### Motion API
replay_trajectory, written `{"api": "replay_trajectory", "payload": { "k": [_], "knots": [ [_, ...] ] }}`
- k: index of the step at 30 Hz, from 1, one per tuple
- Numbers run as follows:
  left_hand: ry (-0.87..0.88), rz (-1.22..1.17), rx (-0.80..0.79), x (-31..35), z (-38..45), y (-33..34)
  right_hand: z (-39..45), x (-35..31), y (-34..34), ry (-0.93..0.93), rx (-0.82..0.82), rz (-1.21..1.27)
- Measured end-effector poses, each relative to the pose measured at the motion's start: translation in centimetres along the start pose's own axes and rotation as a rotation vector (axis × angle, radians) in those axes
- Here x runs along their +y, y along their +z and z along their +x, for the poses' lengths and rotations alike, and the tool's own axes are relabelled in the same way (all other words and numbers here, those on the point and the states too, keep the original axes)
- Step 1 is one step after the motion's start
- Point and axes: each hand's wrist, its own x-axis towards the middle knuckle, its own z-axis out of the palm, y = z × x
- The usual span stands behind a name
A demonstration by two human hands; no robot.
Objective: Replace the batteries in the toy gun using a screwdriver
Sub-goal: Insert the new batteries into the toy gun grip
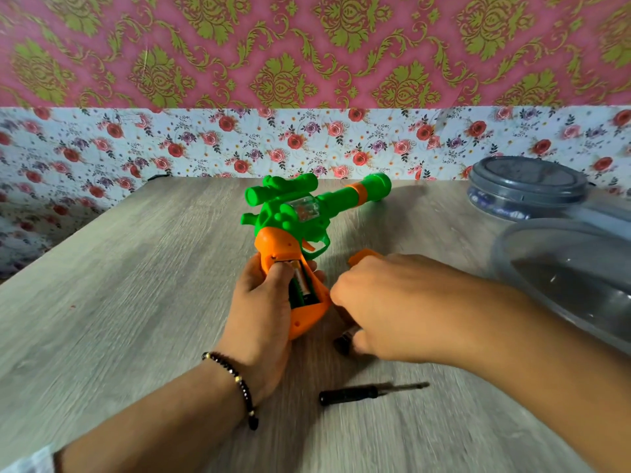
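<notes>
While the toy gun (300, 213) lies on its side near the middle of the table (136, 285), we see our left hand (263, 302) wrapped around its smooth orange grip, thumb pressed into the open battery bay, where a gold-and-green battery (302, 279) sits lengthwise. The gun's body is glossy green plastic, knobbly and rounded, with a tubular scope on top, a clear window on its flank and an orange ring round the long barrel, which points away from us and to the right. Just right of the grip, our right hand (386, 302) is curled knuckles-up over a small dark cylinder (345, 339) that pokes out beneath it; whether the fingers truly pinch it we cannot tell. Beyond that hand, still right of the gun, an orange plastic piece (362, 257) peeks out, flat and angular. Nearer to us than the gun lies a screwdriver (372, 392) with a black handle and thin metal shaft, untouched. Far right of the gun stands a translucent grey container (563, 268) with a round ribbed lid (527, 180). A beaded bracelet (239, 384) circles our left wrist. Under the gun the table is pale grey wood-grain laminate; behind it, rose-print paper meets pink wallpaper with green damask motifs
</notes>
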Motion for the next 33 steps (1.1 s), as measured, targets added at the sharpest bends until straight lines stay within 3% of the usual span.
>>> {"api": "replay_trajectory", "payload": {
  "k": [6,10,13,18,23,25,29,33],
  "knots": [
    [0.002,-0.009,-0.004,0.0,0.0,0.0,-0.1,1.0,-0.3,-0.040,-0.089,0.048],
    [0.008,0.006,-0.002,-0.1,0.2,0.0,0.2,2.5,-1.0,-0.051,0.192,0.192],
    [0.023,0.016,-0.002,-0.2,0.2,0.0,0.6,2.9,-1.0,-0.056,0.362,0.400],
    [0.047,0.089,0.025,-0.4,0.3,-0.1,1.5,2.2,0.2,-0.161,0.404,0.816],
    [0.032,0.068,0.031,-0.5,0.4,-0.3,1.9,2.6,0.6,-0.089,0.458,1.301],
    [0.041,0.072,0.024,-0.7,0.5,-0.3,2.1,2.6,1.0,-0.073,0.513,1.308],
    [0.050,0.088,0.008,-0.8,0.5,-0.2,2.4,1.3,2.2,-0.144,0.503,1.086],
    [0.036,0.075,0.003,-0.5,0.6,-0.3,2.6,0.8,2.7,-0.179,0.611,0.873]
  ]
}}
